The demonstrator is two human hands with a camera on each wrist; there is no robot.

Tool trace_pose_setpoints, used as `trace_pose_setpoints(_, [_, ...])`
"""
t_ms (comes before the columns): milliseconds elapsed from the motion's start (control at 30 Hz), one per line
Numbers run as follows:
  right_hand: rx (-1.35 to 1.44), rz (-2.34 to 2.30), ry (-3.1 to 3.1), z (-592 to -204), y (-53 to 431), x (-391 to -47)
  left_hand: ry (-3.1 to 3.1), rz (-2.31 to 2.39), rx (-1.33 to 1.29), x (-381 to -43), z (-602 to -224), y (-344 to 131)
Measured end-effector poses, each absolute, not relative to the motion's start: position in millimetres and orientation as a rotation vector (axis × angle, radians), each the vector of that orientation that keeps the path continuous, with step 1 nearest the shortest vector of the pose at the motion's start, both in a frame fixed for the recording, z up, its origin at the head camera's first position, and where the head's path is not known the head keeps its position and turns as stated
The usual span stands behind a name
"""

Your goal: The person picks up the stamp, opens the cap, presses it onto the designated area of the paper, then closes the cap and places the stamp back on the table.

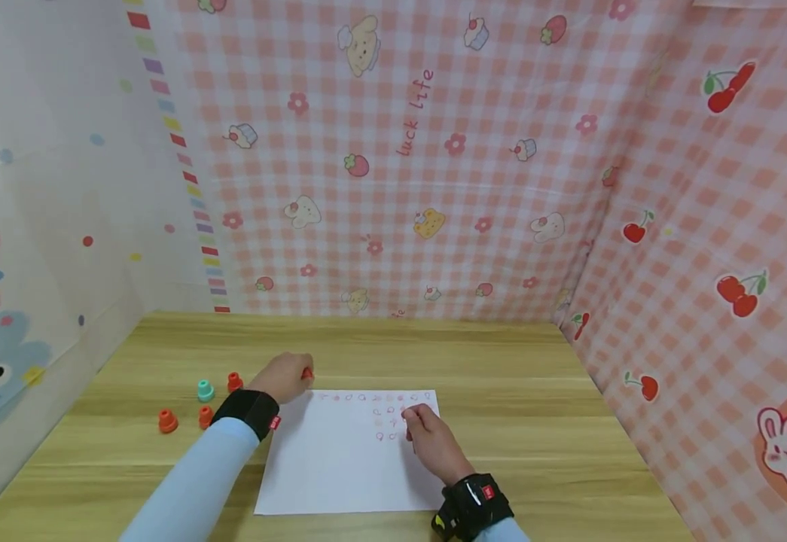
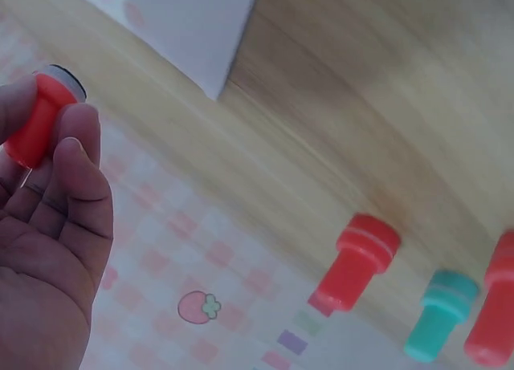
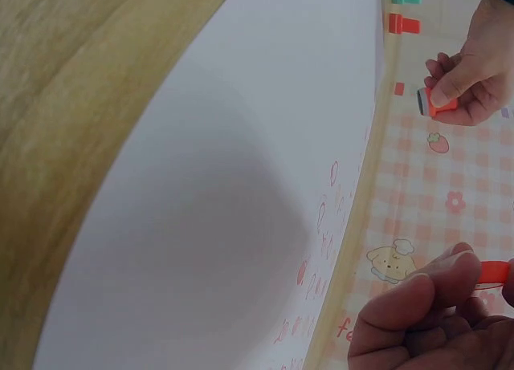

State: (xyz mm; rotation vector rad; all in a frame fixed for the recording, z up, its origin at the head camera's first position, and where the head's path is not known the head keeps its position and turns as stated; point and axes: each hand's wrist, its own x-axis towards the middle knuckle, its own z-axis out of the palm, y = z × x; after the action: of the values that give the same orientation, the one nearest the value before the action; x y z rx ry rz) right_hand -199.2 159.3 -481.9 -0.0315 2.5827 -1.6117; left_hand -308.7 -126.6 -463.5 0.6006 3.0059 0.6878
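Observation:
My left hand is above the far left corner of a white sheet of paper, pinching a red stamp. The stamp's dark face with its grey rim is uncovered in the left wrist view. Over the right part of the sheet, my right hand pinches a small red piece between thumb and fingers. It looks like a stamp cap, mostly hidden by the fingers. Small reddish prints run along the sheet's far edge, with shorter rows of them near the right hand.
Left of the paper, a teal stamp stands on the wooden table among red stamps, one partly behind the left wrist. Checked pink cloth hangs at the back and right; a pale printed cloth covers the left side.

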Motion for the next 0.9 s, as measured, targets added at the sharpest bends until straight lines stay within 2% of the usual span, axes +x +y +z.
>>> trace_pose_setpoints(533, [-0.001,-1.627,2.565,-483.1,156.4,-199.9,3.033,1.04,0.467,-271.3,-457.5,-116.6])
trace_pose_setpoints(900, [-0.028,-1.645,2.568,-484.4,157.7,-201.5,2.933,1.251,0.509,-246.2,-452.6,-79.5])
